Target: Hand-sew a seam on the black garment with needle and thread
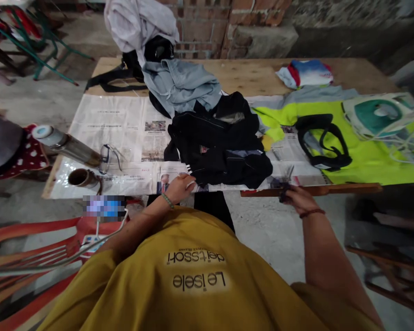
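Observation:
My left hand [178,189] is at the table's front edge, its fingers pinched at the lower left corner of a black garment [217,145]. A small white strip shows by those fingertips, and I cannot make out what it is. The black garment lies bunched on newspaper sheets, with a few short white stripes at its left edge. My right hand [298,200] is closed around the dark handles of a pair of scissors [289,177], to the right of the garment. The blades point away from me over the table edge.
A grey-blue garment [179,85] lies behind the black one. On the right are a neon yellow garment [376,161], a black strap loop [326,161] and a green-white iron [377,115]. A bottle [69,147], glasses [108,158] and a cup [83,178] stand left. A red chair [37,248] is beside me.

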{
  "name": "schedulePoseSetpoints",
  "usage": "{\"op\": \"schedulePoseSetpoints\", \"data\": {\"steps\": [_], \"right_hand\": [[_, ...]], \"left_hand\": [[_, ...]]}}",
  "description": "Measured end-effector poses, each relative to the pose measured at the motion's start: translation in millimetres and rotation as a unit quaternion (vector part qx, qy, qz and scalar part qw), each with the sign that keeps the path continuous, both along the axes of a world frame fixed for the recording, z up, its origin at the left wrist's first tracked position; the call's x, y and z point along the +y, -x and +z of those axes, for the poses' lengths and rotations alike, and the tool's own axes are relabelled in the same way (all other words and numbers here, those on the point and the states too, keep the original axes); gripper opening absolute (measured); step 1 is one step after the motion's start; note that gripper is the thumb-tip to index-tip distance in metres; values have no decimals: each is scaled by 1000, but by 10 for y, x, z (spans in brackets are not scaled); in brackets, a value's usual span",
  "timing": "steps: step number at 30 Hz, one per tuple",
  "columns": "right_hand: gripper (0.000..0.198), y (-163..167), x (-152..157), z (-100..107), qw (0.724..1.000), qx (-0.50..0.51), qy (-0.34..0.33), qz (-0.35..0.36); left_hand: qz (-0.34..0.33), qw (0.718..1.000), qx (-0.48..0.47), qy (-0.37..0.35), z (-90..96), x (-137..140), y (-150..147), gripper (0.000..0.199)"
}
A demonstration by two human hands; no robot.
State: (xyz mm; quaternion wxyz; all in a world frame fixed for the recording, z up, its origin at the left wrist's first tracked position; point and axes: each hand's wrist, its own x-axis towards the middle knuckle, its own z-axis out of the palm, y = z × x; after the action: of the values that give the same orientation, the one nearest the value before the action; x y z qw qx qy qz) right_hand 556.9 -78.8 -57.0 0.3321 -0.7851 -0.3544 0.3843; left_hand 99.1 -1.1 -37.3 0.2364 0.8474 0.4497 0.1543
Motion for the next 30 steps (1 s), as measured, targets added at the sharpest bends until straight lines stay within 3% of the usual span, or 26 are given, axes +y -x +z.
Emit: {"op": "schedulePoseSetpoints", "data": {"steps": [1,3,6,12,17,22,25,30], "right_hand": [[29,97,-140,-4,999,32,-8,-9],[42,348,-405,16,979,171,-98,-53],[62,794,-695,84,940,314,-132,-32],[51,1466,-685,47,883,457,-6,107],[57,1717,-492,-92,838,490,99,221],[60,1762,-429,-100,818,488,119,282],[59,1743,-412,-113,819,484,127,279],[51,1742,-425,-207,845,462,109,248]], "left_hand": [[-3,1000,20,13,-22,21,-91,23],[-3,997,72,33,-56,44,-229,23],[8,988,144,58,-85,38,-334,21],[25,982,176,68,-94,-28,-380,27],[37,985,144,85,-107,-60,-364,25],[62,992,55,93,-176,-76,-327,18],[77,990,-1,116,-207,-88,-331,16],[107,976,-43,183,-214,-90,-340,17]]}}
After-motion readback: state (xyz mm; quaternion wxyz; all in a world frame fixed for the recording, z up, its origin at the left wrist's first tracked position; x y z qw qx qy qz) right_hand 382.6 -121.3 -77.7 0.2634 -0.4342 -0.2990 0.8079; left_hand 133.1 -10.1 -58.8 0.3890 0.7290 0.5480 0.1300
